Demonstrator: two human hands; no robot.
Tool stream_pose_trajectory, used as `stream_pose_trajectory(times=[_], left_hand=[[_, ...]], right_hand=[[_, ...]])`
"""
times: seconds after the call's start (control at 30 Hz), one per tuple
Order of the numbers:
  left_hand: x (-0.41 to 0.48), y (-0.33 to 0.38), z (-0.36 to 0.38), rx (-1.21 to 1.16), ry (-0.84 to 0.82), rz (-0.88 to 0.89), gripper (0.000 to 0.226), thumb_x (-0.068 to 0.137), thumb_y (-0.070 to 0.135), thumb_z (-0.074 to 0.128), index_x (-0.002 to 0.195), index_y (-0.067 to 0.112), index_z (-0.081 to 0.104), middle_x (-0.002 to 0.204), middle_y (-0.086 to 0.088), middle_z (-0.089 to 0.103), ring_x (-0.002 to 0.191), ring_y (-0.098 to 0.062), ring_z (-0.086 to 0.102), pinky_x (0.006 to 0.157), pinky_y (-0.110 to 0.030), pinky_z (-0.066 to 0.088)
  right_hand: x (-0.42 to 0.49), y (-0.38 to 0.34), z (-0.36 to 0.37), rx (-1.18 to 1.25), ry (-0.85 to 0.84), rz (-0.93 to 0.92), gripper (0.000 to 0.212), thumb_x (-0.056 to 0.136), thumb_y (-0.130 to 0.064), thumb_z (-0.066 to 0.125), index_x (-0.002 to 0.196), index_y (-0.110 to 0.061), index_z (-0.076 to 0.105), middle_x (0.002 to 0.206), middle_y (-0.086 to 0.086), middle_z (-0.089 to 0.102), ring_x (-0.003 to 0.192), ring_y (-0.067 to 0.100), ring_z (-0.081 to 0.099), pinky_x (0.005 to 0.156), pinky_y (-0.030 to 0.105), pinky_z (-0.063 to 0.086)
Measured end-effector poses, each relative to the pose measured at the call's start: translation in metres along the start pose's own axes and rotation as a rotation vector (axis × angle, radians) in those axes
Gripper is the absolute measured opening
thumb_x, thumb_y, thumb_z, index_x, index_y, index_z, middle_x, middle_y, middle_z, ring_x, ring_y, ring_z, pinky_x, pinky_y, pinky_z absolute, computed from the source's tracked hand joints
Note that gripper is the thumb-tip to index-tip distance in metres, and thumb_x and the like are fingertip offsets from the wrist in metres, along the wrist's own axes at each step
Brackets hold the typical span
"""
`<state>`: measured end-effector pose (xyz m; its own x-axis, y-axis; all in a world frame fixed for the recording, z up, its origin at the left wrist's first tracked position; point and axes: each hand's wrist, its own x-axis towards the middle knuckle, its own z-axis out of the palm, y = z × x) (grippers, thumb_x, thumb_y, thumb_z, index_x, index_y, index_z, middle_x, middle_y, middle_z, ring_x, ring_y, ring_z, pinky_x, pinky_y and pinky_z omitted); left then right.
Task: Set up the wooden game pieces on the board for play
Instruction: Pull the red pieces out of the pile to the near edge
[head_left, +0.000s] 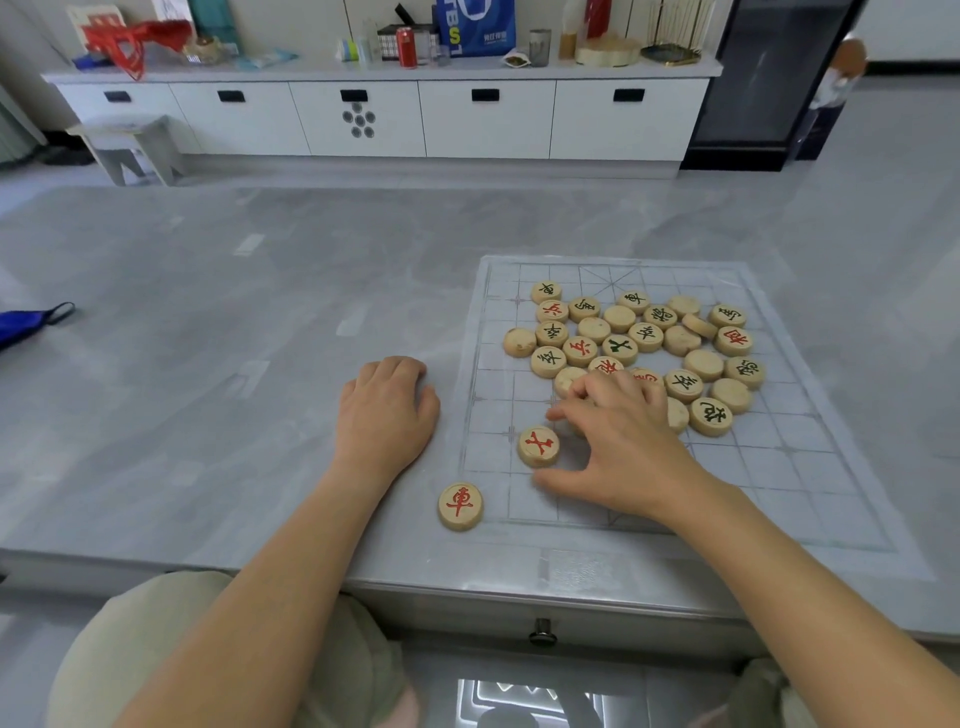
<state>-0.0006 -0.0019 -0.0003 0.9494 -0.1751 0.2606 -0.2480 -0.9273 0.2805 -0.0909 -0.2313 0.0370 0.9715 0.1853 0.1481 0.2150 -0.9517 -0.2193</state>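
Heaped wooden pieces (644, 332) on the board (779, 467), right hand (623, 441) spread over them, left hand (387, 415) resting on grey table (208, 364)

red 車 on the 車 disc (460, 505), just left of the right hand (623, 447) thumb. tilted-mark disc (538, 446) between thumb and index finger: red character, unreadable. 馬 disc (727, 315) well past the fingertips: black, upside down. blue bag (475, 26) far beyond: partial "bs".

Bare forearms (270, 597), pale khaki trousers (130, 639).
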Motion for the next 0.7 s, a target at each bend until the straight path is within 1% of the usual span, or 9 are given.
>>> stream_pose_trajectory(times=[0.07, 0.1, 0.17, 0.23, 0.3, 0.4, 0.5, 0.6, 0.7], left_hand=[[0.000, 0.000, 0.000, 0.008, 0.000, 0.004, 0.030, 0.090, 0.029, 0.045, 0.113, 0.016, 0.058, 0.114, -0.003, 0.061, 0.106, -0.026, 0.051, 0.087, -0.037, 0.038], [0.000, 0.000, 0.000, 0.009, -0.001, 0.004, 0.030, 0.090, 0.029, 0.045, 0.113, 0.016, 0.058, 0.115, -0.003, 0.061, 0.106, -0.026, 0.051, 0.087, -0.037, 0.037], [0.000, 0.001, -0.001, 0.006, -0.006, 0.002, 0.030, 0.090, 0.029, 0.044, 0.113, 0.016, 0.058, 0.116, -0.003, 0.061, 0.107, -0.026, 0.051, 0.087, -0.037, 0.037], [0.000, 0.001, -0.001, 0.007, -0.009, 0.003, 0.029, 0.091, 0.029, 0.044, 0.113, 0.016, 0.058, 0.115, -0.002, 0.061, 0.106, -0.026, 0.051, 0.087, -0.037, 0.038], [0.000, 0.001, 0.000, 0.007, -0.007, 0.004, 0.029, 0.090, 0.029, 0.044, 0.112, 0.016, 0.058, 0.114, -0.002, 0.061, 0.106, -0.026, 0.051, 0.087, -0.037, 0.038], [0.000, 0.001, 0.000, 0.005, 0.001, 0.003, 0.028, 0.090, 0.028, 0.044, 0.111, 0.015, 0.058, 0.114, -0.003, 0.062, 0.105, -0.027, 0.051, 0.087, -0.038, 0.037], [-0.001, 0.001, -0.001, 0.006, 0.005, 0.004, 0.028, 0.090, 0.028, 0.044, 0.110, 0.015, 0.059, 0.113, -0.003, 0.062, 0.105, -0.027, 0.051, 0.086, -0.037, 0.037], [-0.001, 0.001, -0.001, 0.008, 0.002, 0.001, 0.028, 0.091, 0.029, 0.043, 0.110, 0.015, 0.058, 0.113, -0.003, 0.062, 0.105, -0.027, 0.051, 0.086, -0.037, 0.037], [0.000, 0.002, -0.001, 0.005, -0.004, 0.004, 0.029, 0.091, 0.029, 0.043, 0.111, 0.015, 0.058, 0.114, -0.003, 0.061, 0.106, -0.026, 0.051, 0.087, -0.037, 0.037]], right_hand=[[-0.004, -0.002, 0.000, 0.029, -0.030, -0.036, 0.061, 0.065, -0.056, 0.046, 0.123, -0.039, 0.051, 0.106, -0.013, 0.037, 0.104, 0.011, 0.031, 0.089, 0.031, 0.014], [-0.006, -0.002, 0.001, 0.040, -0.042, -0.044, 0.058, 0.067, -0.051, 0.047, 0.124, -0.040, 0.051, 0.107, -0.013, 0.039, 0.105, 0.010, 0.031, 0.089, 0.030, 0.014], [-0.009, -0.002, 0.002, 0.025, -0.016, -0.024, 0.048, 0.069, -0.056, 0.045, 0.111, -0.037, 0.057, 0.103, -0.015, 0.043, 0.105, 0.011, 0.036, 0.086, 0.029, 0.014], [-0.011, -0.003, 0.000, -0.007, 0.012, 0.007, 0.054, 0.063, -0.074, 0.041, 0.096, -0.034, 0.059, 0.098, -0.017, 0.044, 0.101, 0.008, 0.035, 0.084, 0.027, 0.012], [-0.015, -0.001, 0.000, 0.000, -0.013, 0.005, 0.064, 0.057, -0.080, 0.041, 0.100, -0.036, 0.057, 0.099, -0.018, 0.042, 0.100, 0.006, 0.031, 0.084, 0.027, 0.012], [-0.022, -0.001, 0.005, 0.060, -0.041, -0.007, 0.065, 0.062, -0.072, 0.041, 0.115, -0.036, 0.055, 0.101, -0.016, 0.042, 0.101, 0.008, 0.032, 0.087, 0.030, 0.016], [-0.026, -0.001, 0.010, 0.126, -0.033, 0.026, 0.054, 0.065, -0.066, 0.039, 0.104, -0.034, 0.059, 0.097, -0.017, 0.043, 0.098, 0.007, 0.034, 0.086, 0.030, 0.018], [-0.031, 0.001, 0.010, 0.165, -0.031, 0.041, 0.046, 0.064, -0.065, 0.042, 0.097, -0.035, 0.056, 0.094, -0.018, 0.045, 0.099, 0.007, 0.037, 0.088, 0.030, 0.021], [-0.039, 0.003, 0.009, 0.196, -0.025, 0.035, 0.041, 0.064, -0.064, 0.046, 0.094, -0.038, 0.055, 0.093, -0.020, 0.044, 0.100, 0.006, 0.038, 0.085, 0.027, 0.017]])
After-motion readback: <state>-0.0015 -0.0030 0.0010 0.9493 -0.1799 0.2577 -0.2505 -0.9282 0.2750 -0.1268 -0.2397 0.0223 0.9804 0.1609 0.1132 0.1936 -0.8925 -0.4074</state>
